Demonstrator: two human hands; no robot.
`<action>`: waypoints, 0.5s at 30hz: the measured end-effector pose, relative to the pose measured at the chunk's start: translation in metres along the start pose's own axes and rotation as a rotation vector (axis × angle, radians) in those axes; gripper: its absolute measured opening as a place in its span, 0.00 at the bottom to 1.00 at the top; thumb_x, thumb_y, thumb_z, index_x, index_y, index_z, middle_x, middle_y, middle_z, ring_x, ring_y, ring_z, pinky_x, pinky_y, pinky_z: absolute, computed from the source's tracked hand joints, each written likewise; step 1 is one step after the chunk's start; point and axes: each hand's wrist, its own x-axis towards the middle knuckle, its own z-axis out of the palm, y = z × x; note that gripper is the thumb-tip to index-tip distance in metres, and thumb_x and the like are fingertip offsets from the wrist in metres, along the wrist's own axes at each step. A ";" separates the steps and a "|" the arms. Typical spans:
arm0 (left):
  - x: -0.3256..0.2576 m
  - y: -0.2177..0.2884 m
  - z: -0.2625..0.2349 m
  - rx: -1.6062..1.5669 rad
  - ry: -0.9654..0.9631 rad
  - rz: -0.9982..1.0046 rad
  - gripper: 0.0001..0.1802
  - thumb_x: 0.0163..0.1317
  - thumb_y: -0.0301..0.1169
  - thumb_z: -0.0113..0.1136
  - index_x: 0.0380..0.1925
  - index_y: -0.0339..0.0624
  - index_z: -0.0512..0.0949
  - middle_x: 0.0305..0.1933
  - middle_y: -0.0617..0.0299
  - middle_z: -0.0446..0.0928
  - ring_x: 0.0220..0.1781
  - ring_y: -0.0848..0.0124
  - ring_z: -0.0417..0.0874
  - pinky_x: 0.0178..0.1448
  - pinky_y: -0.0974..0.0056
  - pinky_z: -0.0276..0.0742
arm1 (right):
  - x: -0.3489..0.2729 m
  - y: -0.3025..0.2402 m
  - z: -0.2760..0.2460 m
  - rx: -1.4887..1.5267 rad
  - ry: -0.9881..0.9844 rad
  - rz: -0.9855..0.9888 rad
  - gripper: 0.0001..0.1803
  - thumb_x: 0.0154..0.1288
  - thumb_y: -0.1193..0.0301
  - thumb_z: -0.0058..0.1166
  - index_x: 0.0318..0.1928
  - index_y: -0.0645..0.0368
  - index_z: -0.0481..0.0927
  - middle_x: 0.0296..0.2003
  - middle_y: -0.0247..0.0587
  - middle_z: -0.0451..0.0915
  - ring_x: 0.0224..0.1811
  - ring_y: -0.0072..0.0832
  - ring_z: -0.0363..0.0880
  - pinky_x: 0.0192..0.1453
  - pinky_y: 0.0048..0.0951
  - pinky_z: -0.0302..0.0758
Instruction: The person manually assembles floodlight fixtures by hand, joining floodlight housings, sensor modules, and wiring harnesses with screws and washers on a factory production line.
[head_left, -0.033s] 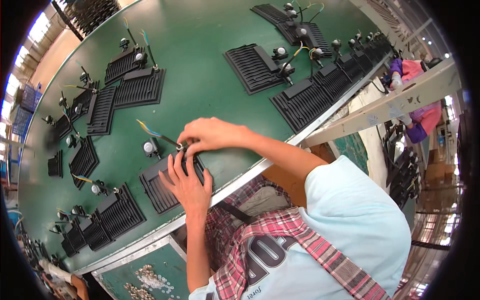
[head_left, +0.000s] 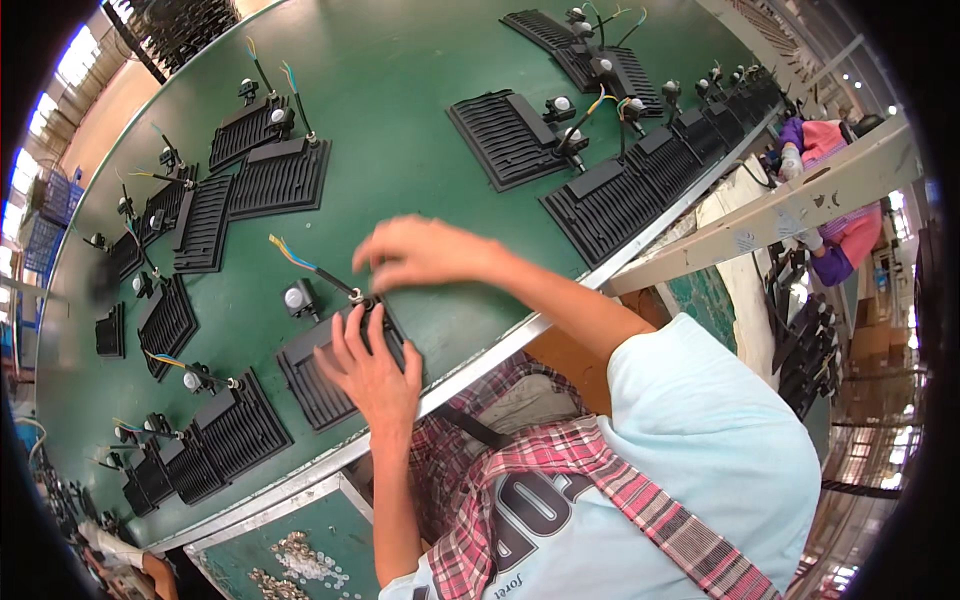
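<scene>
A black ribbed lamp housing [head_left: 303, 360] lies on the green table near its front edge. My left hand [head_left: 378, 365] rests across it with fingers stretched and spread, holding it down from above. At the housing's far edge a black cable [head_left: 330, 281] with yellow and blue wire ends sticks up from a metal cable gland [head_left: 356, 296]. Beside the cable sits a small black sensor with a white dome [head_left: 297, 298]. My right hand [head_left: 430, 250] hovers just beyond the gland, slightly blurred, its bent fingers and thumb apart with nothing visible between them.
Similar housings stand at the left [head_left: 280, 175], front left [head_left: 240, 425] and right [head_left: 620, 205] of the green table [head_left: 400, 130]. A lower tray [head_left: 225, 560] holds loose metal and clear small parts. A beige metal bar [head_left: 760, 215] crosses at right; a co-worker [head_left: 850, 230] is behind it.
My right hand has let go of the cable gland and lifted away from it, its fingers loosening. The cable leans slightly farther left; my left hand stays on the housing.
</scene>
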 end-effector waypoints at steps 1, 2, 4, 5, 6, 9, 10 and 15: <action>0.000 -0.002 -0.001 0.026 -0.008 -0.028 0.30 0.57 0.37 0.61 0.62 0.48 0.72 0.68 0.58 0.65 0.77 0.55 0.57 0.77 0.35 0.42 | 0.005 0.027 -0.007 -0.006 0.277 -0.204 0.19 0.61 0.58 0.59 0.46 0.57 0.84 0.43 0.45 0.85 0.45 0.44 0.83 0.49 0.45 0.78; 0.002 -0.011 -0.001 0.049 0.024 -0.048 0.30 0.56 0.36 0.59 0.62 0.48 0.72 0.68 0.59 0.65 0.77 0.56 0.57 0.77 0.34 0.41 | 0.011 0.058 -0.030 -0.254 0.439 -0.082 0.19 0.60 0.59 0.58 0.47 0.56 0.83 0.43 0.48 0.84 0.41 0.47 0.82 0.46 0.47 0.79; 0.002 -0.030 -0.007 0.067 0.044 -0.083 0.30 0.56 0.36 0.59 0.61 0.49 0.72 0.68 0.59 0.66 0.76 0.54 0.57 0.76 0.35 0.43 | 0.019 0.101 -0.077 -0.721 0.643 0.413 0.17 0.59 0.61 0.54 0.42 0.61 0.83 0.41 0.53 0.82 0.38 0.51 0.81 0.42 0.51 0.79; -0.001 -0.040 -0.012 0.096 0.052 -0.096 0.30 0.55 0.36 0.59 0.61 0.49 0.72 0.67 0.59 0.66 0.76 0.54 0.57 0.76 0.35 0.43 | 0.014 0.112 -0.093 -0.908 0.603 0.421 0.18 0.60 0.57 0.54 0.37 0.60 0.83 0.39 0.52 0.83 0.39 0.51 0.83 0.40 0.52 0.79; -0.002 -0.044 -0.015 0.093 0.058 -0.076 0.30 0.55 0.36 0.59 0.60 0.49 0.72 0.67 0.60 0.67 0.75 0.53 0.58 0.75 0.36 0.44 | 0.010 0.131 -0.101 -0.861 0.640 0.640 0.21 0.61 0.52 0.55 0.35 0.60 0.84 0.37 0.51 0.83 0.40 0.50 0.84 0.40 0.52 0.79; 0.003 -0.043 -0.012 0.059 0.088 -0.048 0.29 0.52 0.38 0.60 0.58 0.50 0.74 0.65 0.62 0.68 0.72 0.56 0.61 0.74 0.39 0.45 | -0.021 0.162 -0.107 -1.053 0.479 0.668 0.26 0.65 0.48 0.54 0.39 0.62 0.82 0.37 0.53 0.85 0.42 0.53 0.84 0.44 0.54 0.79; -0.002 -0.050 -0.016 0.070 0.114 -0.068 0.28 0.52 0.39 0.60 0.57 0.51 0.74 0.64 0.63 0.69 0.72 0.57 0.60 0.74 0.39 0.45 | -0.014 0.140 -0.100 -0.893 0.481 0.729 0.25 0.67 0.49 0.53 0.43 0.62 0.82 0.40 0.55 0.84 0.42 0.54 0.83 0.47 0.54 0.78; -0.014 -0.067 -0.011 -0.024 0.156 -0.129 0.30 0.51 0.40 0.63 0.57 0.54 0.72 0.65 0.65 0.66 0.75 0.55 0.57 0.72 0.27 0.45 | -0.017 0.118 -0.050 -0.744 0.468 0.459 0.28 0.72 0.52 0.49 0.62 0.60 0.75 0.53 0.55 0.79 0.56 0.53 0.76 0.60 0.48 0.72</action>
